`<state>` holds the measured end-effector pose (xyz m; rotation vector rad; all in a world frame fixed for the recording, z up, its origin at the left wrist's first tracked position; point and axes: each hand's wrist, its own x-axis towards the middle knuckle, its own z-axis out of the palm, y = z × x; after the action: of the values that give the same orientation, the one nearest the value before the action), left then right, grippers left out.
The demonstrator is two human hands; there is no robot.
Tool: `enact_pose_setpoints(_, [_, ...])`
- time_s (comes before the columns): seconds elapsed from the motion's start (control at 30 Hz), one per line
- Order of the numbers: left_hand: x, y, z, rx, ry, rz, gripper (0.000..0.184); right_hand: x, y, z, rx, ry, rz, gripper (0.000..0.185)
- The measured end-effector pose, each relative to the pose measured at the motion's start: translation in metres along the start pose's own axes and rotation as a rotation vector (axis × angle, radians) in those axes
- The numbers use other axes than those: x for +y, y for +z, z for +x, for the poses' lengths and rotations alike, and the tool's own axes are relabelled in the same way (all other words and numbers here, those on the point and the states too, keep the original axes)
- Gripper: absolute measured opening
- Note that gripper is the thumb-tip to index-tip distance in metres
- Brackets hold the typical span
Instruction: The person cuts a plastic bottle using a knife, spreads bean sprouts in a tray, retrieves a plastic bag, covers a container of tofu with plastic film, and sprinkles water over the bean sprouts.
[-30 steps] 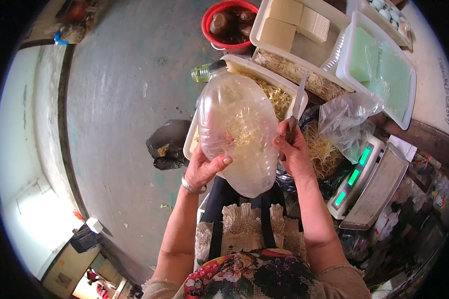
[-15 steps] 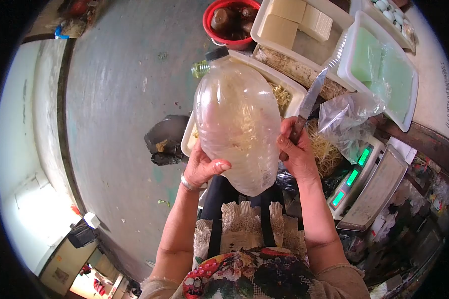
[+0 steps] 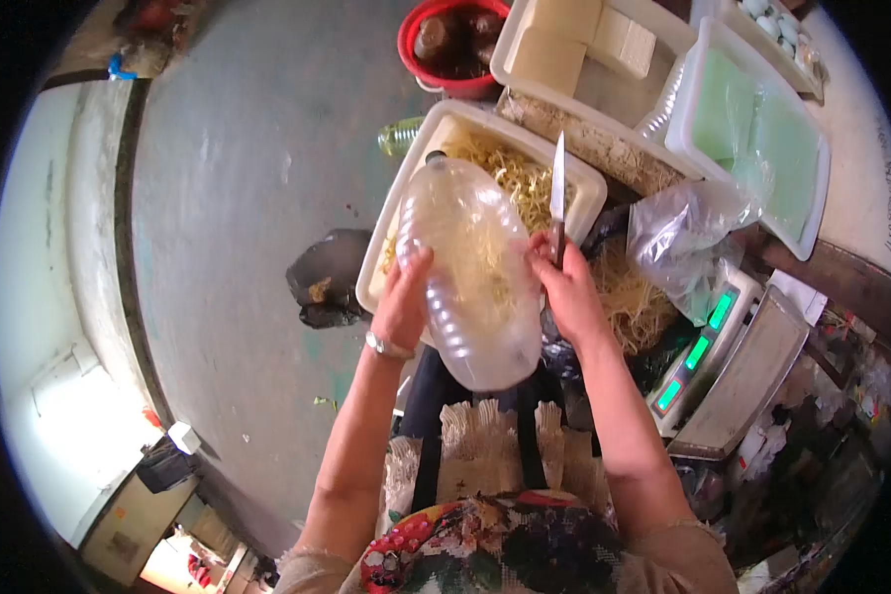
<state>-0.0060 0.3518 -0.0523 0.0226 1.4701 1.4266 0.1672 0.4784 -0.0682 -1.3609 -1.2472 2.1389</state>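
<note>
A large clear plastic bottle (image 3: 470,267) with a dark cap is in front of me, its capped end tilted away over a white tub (image 3: 586,190) of bean sprouts (image 3: 525,183). My left hand (image 3: 403,302) grips the bottle's left side. On the other side, my right hand (image 3: 569,287) is closed around the dark handle of a knife (image 3: 558,188), whose blade points up and away. Fingers of that hand also rest against the bottle's right side. The bottle looks empty and see-through.
Behind the tub stand a red bucket (image 3: 406,45) and a tray (image 3: 510,49) of pale blocks. To the right are a tub of green blocks (image 3: 728,109), a plastic bag (image 3: 688,238) and a lit scale (image 3: 698,351). A black bag (image 3: 332,272) lies left.
The bottle has turned and dropped lower toward the tub, uncovering more sprouts. The knife has swung from slanting right to nearly upright. My left hand has shifted slightly up along the bottle.
</note>
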Motion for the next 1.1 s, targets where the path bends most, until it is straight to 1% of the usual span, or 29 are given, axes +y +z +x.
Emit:
enact_pose_setpoints(0.03, [0.004,0.004,-0.009,0.017,-0.135,-0.166,0.044,-0.002,-0.002,0.004,0.000,-0.019,0.001,0.009])
enact_pose_setpoints(0.1, [-0.008,-0.014,-0.007,-0.098,-0.145,-0.208,0.047,0.000,-0.005,-0.009,-0.077,-0.077,0.174,0.007])
enact_pose_setpoints(0.13, [-0.019,-0.015,-0.009,-0.091,-0.150,-0.212,0.047,0.000,-0.007,-0.008,-0.078,-0.013,0.119,0.007])
enact_pose_setpoints(0.2, [-0.025,-0.004,0.001,-0.014,-0.143,-0.191,0.052,0.004,-0.006,-0.006,-0.072,-0.017,0.093,0.006])
enact_pose_setpoints(0.23, [-0.043,-0.016,0.003,-0.133,0.095,0.017,0.057,0.006,-0.005,-0.005,-0.054,-0.012,0.072,0.006])
enact_pose_setpoints(0.27, [-0.029,-0.008,-0.001,-0.121,-0.011,-0.124,0.059,0.003,-0.004,-0.009,-0.062,0.001,0.143,0.006])
enact_pose_setpoints(0.3, [-0.018,0.000,-0.009,-0.100,-0.121,-0.269,0.060,0.002,-0.004,-0.014,-0.068,0.011,0.139,0.006])
enact_pose_setpoints(0.33, [-0.024,-0.001,-0.010,-0.092,-0.117,-0.275,0.060,0.000,-0.005,-0.016,-0.074,0.041,0.108,0.007])
enact_pose_setpoints(0.37, [-0.033,-0.004,-0.006,-0.126,-0.136,-0.243,0.061,-0.005,-0.006,-0.014,-0.083,0.057,0.074,0.008])
enact_pose_setpoints(0.4, [-0.034,-0.004,-0.001,-0.166,-0.149,-0.207,0.061,0.007,-0.012,-0.012,-0.047,0.060,0.015,0.012])
enact_pose_setpoints(0.43, [-0.035,-0.006,-0.004,-0.194,-0.163,-0.152,0.064,0.024,-0.014,-0.009,-0.024,0.017,0.221,0.014])
enact_pose_setpoints(0.5, [-0.024,-0.004,-0.016,-0.197,-0.123,-0.060,0.073,0.016,-0.016,-0.017,0.000,-0.016,0.244,0.013])
enact_pose_setpoints(0.53, [-0.022,-0.007,-0.024,-0.191,-0.114,-0.064,0.073,0.013,-0.018,-0.020,-0.011,-0.018,0.240,0.013])
enact_pose_setpoints(0.6, [-0.018,-0.012,-0.041,-0.218,-0.215,-0.084,0.078,0.006,-0.021,-0.024,0.017,-0.077,0.222,0.013])
enact_pose_setpoints(0.63, [-0.016,-0.010,-0.050,-0.191,-0.215,-0.115,0.084,0.002,-0.020,-0.025,0.008,-0.087,0.222,0.013])
enact_pose_setpoints(0.7, [-0.011,-0.009,-0.063,-0.225,-0.174,-0.027,0.093,-0.005,-0.018,-0.028,0.027,-0.140,0.112,0.015])
enact_pose_setpoints(0.73, [-0.008,-0.006,-0.068,-0.228,-0.196,-0.022,0.100,-0.011,-0.017,-0.031,0.047,-0.089,-0.053,0.015])
enact_pose_setpoints(0.77, [-0.008,-0.008,-0.070,-0.235,-0.268,-0.050,0.103,-0.014,-0.009,-0.033,0.047,-0.096,-0.058,0.015])
enact_pose_setpoints(0.83, [-0.014,0.001,-0.067,-0.296,-0.020,0.109,0.118,-0.017,0.020,-0.036,0.097,-0.294,-0.286,0.017])
enact_pose_setpoints(0.87, [-0.022,0.002,-0.064,-0.263,0.029,0.170,0.124,-0.020,0.034,-0.037,0.080,-0.305,-0.290,0.020])
enact_pose_setpoints(0.9, [-0.021,0.002,-0.057,-0.264,0.034,0.166,0.124,-0.031,0.052,-0.041,0.045,-0.223,-0.166,0.024])
enact_pose_setpoints(0.97, [-0.012,-0.003,-0.044,-0.108,0.084,-0.004,0.123,-0.027,0.069,-0.030,-0.038,-0.297,-0.182,0.025])
enact_pose_setpoints(1.0, [-0.002,-0.009,-0.040,-0.048,0.056,-0.132,0.114,-0.025,0.079,-0.022,-0.030,-0.302,-0.185,0.025])
enact_pose_setpoints(1.03, [0.007,-0.021,-0.034,-0.059,0.050,-0.132,0.114,-0.022,0.089,-0.016,-0.044,-0.254,-0.054,0.024])
enact_pose_setpoints(1.07, [0.017,-0.037,-0.028,-0.038,0.043,-0.126,0.108,-0.020,0.098,-0.012,-0.060,-0.202,0.077,0.024])
enact_pose_setpoints(1.1, [0.027,-0.055,-0.023,-0.013,0.037,-0.120,0.103,-0.018,0.107,-0.009,-0.053,-0.196,0.075,0.024])
